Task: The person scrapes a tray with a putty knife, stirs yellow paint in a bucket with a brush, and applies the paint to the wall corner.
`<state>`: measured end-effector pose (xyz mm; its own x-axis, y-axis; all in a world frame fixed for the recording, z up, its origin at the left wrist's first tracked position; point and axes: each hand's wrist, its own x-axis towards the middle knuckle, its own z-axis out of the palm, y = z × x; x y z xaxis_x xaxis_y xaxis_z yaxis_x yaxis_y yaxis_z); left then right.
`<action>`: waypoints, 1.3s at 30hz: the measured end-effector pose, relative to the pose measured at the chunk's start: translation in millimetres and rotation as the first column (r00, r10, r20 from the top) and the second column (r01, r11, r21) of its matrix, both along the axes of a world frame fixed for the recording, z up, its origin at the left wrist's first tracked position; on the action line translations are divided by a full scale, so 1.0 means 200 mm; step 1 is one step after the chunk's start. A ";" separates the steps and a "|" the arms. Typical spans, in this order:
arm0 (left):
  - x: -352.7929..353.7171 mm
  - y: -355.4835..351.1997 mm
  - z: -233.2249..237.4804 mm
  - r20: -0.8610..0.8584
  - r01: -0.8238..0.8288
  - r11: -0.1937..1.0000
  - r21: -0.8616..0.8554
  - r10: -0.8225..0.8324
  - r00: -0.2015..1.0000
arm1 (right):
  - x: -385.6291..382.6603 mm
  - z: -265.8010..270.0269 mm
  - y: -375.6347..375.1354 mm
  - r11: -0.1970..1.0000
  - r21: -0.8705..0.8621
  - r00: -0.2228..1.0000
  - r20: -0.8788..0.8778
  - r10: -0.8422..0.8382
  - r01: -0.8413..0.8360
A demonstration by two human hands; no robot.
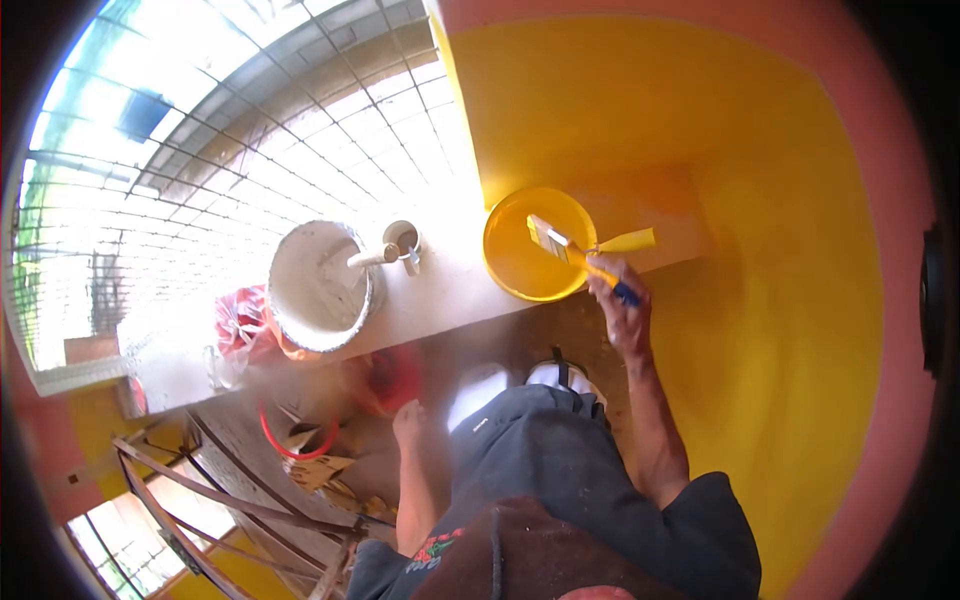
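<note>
My right hand (pixel 625 310) is closed around the handle of a paintbrush (pixel 568 250), whose bristles are over the opening of a yellow bucket (pixel 490 255). The bucket stands on a pale ledge (pixel 440 300). A yellow handle (pixel 628 241) sticks out past the bucket's right rim. My left hand (pixel 408 425) hangs low at my side, below the ledge; its fingers are too small and blurred to read.
On the ledge, left of the yellow bucket, are a small cup (pixel 402 238) and a large white bucket (pixel 290 290) with a tool handle over its rim. A wire grille (pixel 230 150) lies behind. Metal scaffolding (pixel 220 495) stands lower left. Yellow wall (pixel 780 300) rises at right.
</note>
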<state>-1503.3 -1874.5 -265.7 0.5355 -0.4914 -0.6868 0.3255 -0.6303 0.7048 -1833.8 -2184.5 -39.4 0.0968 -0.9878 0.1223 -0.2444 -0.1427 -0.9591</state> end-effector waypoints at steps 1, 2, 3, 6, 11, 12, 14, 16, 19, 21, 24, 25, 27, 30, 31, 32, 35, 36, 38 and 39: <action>0.01 0.07 0.00 -0.019 -0.013 1.000 0.024 0.013 1.000 | 0.00 -0.05 0.08 0.999 -0.020 0.999 0.007 -0.035 0.035; 0.08 0.24 -0.14 0.213 0.287 0.958 -0.006 -0.279 0.937 | 0.02 -0.10 0.14 0.997 -0.034 0.997 0.016 -0.072 0.073; 0.13 0.35 -0.22 0.285 0.381 0.924 0.012 -0.369 0.885 | 0.02 -0.17 0.18 0.995 -0.069 0.997 -0.006 -0.071 0.071; 0.22 0.63 -0.41 0.269 0.407 0.913 -0.002 -0.392 0.880 | 0.05 -0.27 0.27 0.984 -0.144 0.993 -0.038 -0.115 0.108; 0.44 0.53 -0.32 0.227 0.674 0.707 0.215 -0.708 0.669 | 0.12 -0.33 0.36 0.960 -0.152 0.972 0.058 -0.228 0.234; 0.44 0.43 -0.25 0.194 0.619 0.758 0.207 -0.652 0.733 | 0.13 -0.34 0.37 0.957 -0.093 0.950 0.177 -0.256 0.275; 0.39 0.25 -0.01 0.125 0.482 0.852 0.206 -0.511 0.850 | 0.18 -0.35 0.41 0.948 0.040 0.863 0.404 -0.303 0.315; 0.52 0.15 0.01 -0.042 0.382 0.914 0.139 -0.380 0.924 | 0.20 -0.40 0.41 0.940 0.107 0.858 0.384 -0.341 0.325; 0.60 0.01 0.13 -0.023 0.364 0.924 0.114 -0.364 0.931 | 0.21 -0.43 0.40 0.928 0.205 0.769 0.520 -0.373 0.311; 0.65 -0.02 0.15 0.204 0.524 0.849 0.072 -0.526 0.825 | 0.21 -0.46 0.39 0.924 0.292 0.628 0.679 -0.381 0.245; 0.83 0.10 -0.05 0.388 0.688 0.720 0.098 -0.664 0.639 | 0.20 -0.46 0.39 0.943 0.321 0.233 0.913 -0.334 0.091; 0.86 0.14 -0.06 0.366 0.689 0.714 0.123 -0.678 0.637 | 0.20 -0.44 0.39 0.949 0.307 0.145 0.938 -0.315 0.075; 0.90 0.21 -0.09 0.313 0.688 0.707 0.162 -0.698 0.644 | 0.20 -0.44 0.40 0.963 0.269 0.013 0.963 -0.269 0.002; 0.93 0.29 -0.13 0.255 0.684 0.702 0.199 -0.711 0.655 | 0.21 -0.47 0.40 0.964 0.261 -0.150 0.952 -0.266 -0.052; 0.92 0.31 -0.13 0.241 0.680 0.704 0.208 -0.710 0.661 | 0.22 -0.48 0.40 0.961 0.269 -0.197 0.940 -0.277 -0.066; 0.91 0.30 -0.13 0.226 0.678 0.704 0.211 -0.710 0.667 | 0.23 -0.46 0.41 0.966 0.249 -0.228 0.939 -0.258 -0.066; 0.87 0.24 -0.09 0.184 0.651 0.730 0.208 -0.683 0.707 | 0.22 -0.33 0.40 0.990 0.130 -0.309 0.941 -0.138 -0.046; 0.86 0.22 -0.07 0.171 0.639 0.741 0.206 -0.670 0.722 | 0.20 -0.27 0.38 0.997 0.077 -0.310 0.947 -0.081 -0.026; 0.82 0.17 -0.01 0.149 0.616 0.762 0.198 -0.645 0.750 | 0.13 -0.16 0.31 1.000 -0.019 -0.313 0.950 0.020 0.006; 0.80 0.14 0.01 0.139 0.607 0.771 0.191 -0.633 0.761 | 0.09 -0.08 0.27 0.996 -0.050 -0.245 0.967 0.066 0.073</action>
